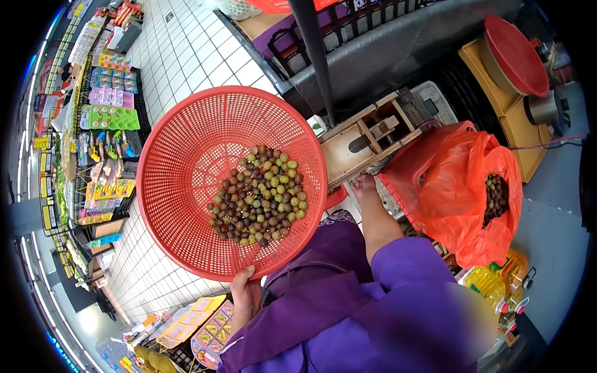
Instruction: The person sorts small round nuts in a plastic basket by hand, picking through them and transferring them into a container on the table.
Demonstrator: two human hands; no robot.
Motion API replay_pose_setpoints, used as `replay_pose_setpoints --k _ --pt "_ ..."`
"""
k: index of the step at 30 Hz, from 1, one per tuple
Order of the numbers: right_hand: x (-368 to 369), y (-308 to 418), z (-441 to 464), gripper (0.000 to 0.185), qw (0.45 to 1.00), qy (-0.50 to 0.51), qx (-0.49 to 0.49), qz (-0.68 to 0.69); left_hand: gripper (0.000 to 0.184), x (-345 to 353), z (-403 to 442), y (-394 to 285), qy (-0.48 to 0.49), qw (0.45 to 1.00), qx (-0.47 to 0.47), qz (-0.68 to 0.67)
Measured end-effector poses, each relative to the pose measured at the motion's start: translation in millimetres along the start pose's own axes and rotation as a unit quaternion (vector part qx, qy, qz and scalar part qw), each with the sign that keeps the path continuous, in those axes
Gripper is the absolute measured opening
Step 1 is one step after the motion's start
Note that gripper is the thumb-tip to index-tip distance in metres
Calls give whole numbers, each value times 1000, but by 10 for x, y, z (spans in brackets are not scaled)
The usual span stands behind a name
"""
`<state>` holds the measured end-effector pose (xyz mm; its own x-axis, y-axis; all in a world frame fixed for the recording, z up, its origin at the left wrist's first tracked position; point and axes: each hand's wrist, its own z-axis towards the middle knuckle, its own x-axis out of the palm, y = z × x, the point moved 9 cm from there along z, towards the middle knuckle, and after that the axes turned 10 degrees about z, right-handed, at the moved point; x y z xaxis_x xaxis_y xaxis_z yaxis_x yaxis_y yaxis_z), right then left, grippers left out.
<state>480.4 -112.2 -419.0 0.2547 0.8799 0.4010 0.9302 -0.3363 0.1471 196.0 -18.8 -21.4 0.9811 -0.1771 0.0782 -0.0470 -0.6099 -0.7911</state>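
My left hand (247, 291) grips the near rim of a round red mesh basket (180, 155), thumb over the edge. Inside the basket lies a heap of small round fruits (261, 199), green, brown and dark purple, gathered toward its right side. My right hand (364, 185) reaches to the lower edge of a wooden box device (342, 155) with a slot and a small wooden block; its fingers are partly hidden there, and whether they hold anything does not show. To the right, an orange-red plastic bag (460, 199) in a red crate holds more small dark fruits (495, 198).
Shelves of packaged goods (112, 118) stand on the left along a white tiled floor (186, 50). Oil bottles (488, 286) stand at lower right. A red basin (516, 56) rests on cardboard at upper right. A dark pole (314, 56) rises beside the wooden device.
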Motion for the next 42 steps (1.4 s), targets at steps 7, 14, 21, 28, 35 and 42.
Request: replay_pose_setpoints --k 7,14,21,28,35,42 --pt "-126 37 -256 11 997 -67 -14 -17 54 -25 17 30 7 1000 -7 1" --pt "1644 347 -2771 24 856 287 -329 -277 47 -111 125 117 11 999 -7 -38" --pt "2630 -886 -2742 50 477 325 -414 -704 37 -78 182 200 15 996 -6 -91" --pt "2335 -1597 -2791 62 506 365 -254 -739 34 -117 227 327 18 995 -41 -93" --pt "2357 -1798 -2700 31 770 384 16 -510 36 -108 258 236 36 994 -50 -90" --pt "2375 -1550 -2884 29 871 324 350 -117 37 -88 306 275 68 989 -60 -119"
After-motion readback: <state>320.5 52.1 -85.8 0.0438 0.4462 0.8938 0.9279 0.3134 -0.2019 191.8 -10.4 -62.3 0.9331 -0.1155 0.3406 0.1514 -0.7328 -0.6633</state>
